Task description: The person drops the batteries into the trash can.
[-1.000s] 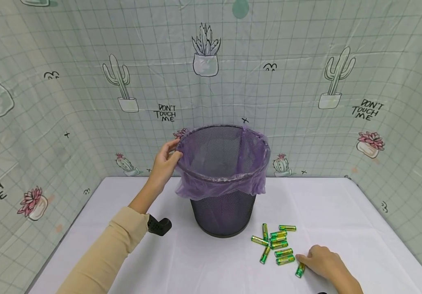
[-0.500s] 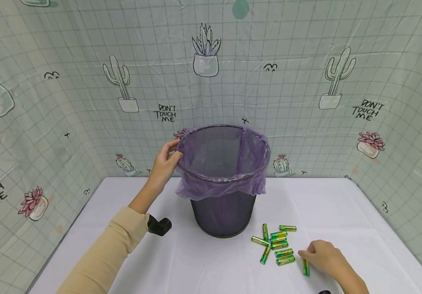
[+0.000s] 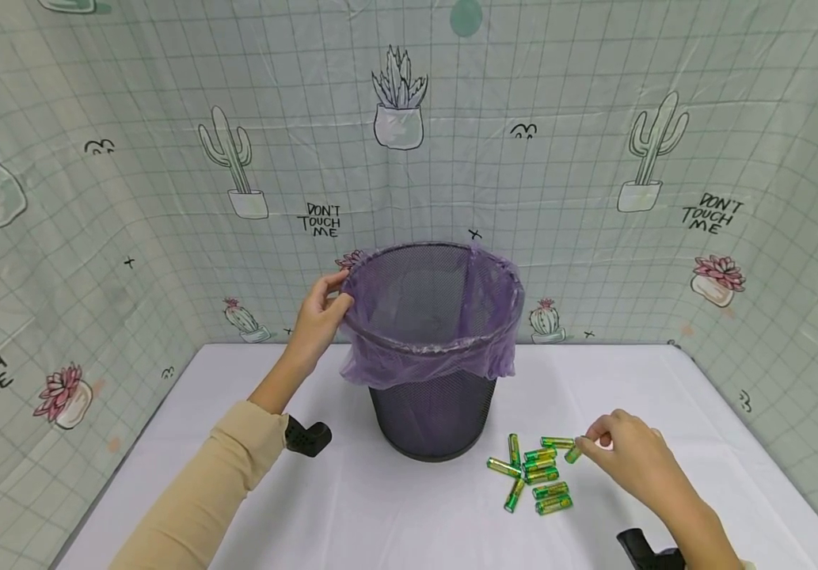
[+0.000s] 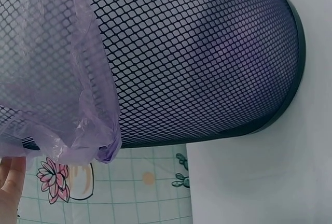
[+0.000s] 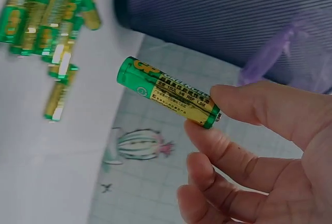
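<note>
A black mesh wastebasket (image 3: 433, 423) stands mid-table, its rim covered by a purple bag (image 3: 437, 366) that folds down outside. My left hand (image 3: 319, 317) holds the rim at the left side, thumb and fingers on the bag there; only part of that hand shows in the left wrist view. Right of the basket, my right hand (image 3: 633, 455) pinches a green and yellow battery (image 5: 171, 94) by its plus end, between thumb and index finger. The battery is raised above the table. Several similar batteries (image 3: 541, 467) lie loosely grouped just left of this hand.
The table (image 3: 330, 514) has a white cover. Behind and beside it hangs a checked curtain (image 3: 409, 190) with cactus drawings. A black wrist mount (image 3: 309, 438) sits by the left sleeve, another black mount (image 3: 651, 549) at the right wrist.
My right hand has lifted one battery from the table's near right and carried it up and away from me, beside the group. The left hand and basket have not moved.
</note>
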Demonstrator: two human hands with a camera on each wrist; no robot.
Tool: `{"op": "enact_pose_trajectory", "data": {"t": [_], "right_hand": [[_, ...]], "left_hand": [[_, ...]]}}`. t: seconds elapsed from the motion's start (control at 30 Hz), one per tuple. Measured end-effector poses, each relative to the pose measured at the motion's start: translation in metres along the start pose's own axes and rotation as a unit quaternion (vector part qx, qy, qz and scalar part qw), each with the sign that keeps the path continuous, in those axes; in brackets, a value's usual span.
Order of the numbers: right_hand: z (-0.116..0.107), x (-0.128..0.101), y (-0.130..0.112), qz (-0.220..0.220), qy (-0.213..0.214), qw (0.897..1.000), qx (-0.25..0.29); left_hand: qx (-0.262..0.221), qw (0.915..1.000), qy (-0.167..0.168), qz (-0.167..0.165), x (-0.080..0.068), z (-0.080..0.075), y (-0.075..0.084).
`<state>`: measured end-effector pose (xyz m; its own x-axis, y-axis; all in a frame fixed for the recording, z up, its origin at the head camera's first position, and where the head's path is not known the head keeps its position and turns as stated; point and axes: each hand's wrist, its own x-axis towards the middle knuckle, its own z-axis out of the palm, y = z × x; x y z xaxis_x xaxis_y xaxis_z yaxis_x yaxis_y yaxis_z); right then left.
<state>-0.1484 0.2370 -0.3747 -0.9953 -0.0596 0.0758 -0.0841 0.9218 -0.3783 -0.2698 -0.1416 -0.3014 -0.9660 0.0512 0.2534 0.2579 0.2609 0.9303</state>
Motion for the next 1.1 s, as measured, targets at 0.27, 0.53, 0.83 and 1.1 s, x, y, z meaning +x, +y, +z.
{"op": "enact_pose_trajectory", "data": {"t": [0.27, 0.53, 0.83, 1.1], "right_hand": [[-0.034, 0.013, -0.03, -0.069, 0.068, 0.995, 0.011], [-0.071, 0.024, -0.062, -0.122, 0.129, 0.983, 0.039], [-0.098, 0.031, -0.099, -0.151, 0.186, 0.968, 0.073], [-0.102, 0.044, -0.127, -0.188, 0.202, 0.957, 0.088]], "left_hand": [[-0.004, 1.0, -0.004, 0.001, 0.0, -0.001, -0.002], [0.002, 1.0, -0.002, 0.003, 0.0, -0.001, -0.002], [-0.009, 0.9999, 0.002, 0.006, 0.0, 0.001, -0.002], [-0.014, 0.9999, 0.002, 0.001, 0.0, 0.001, -0.001]]}}
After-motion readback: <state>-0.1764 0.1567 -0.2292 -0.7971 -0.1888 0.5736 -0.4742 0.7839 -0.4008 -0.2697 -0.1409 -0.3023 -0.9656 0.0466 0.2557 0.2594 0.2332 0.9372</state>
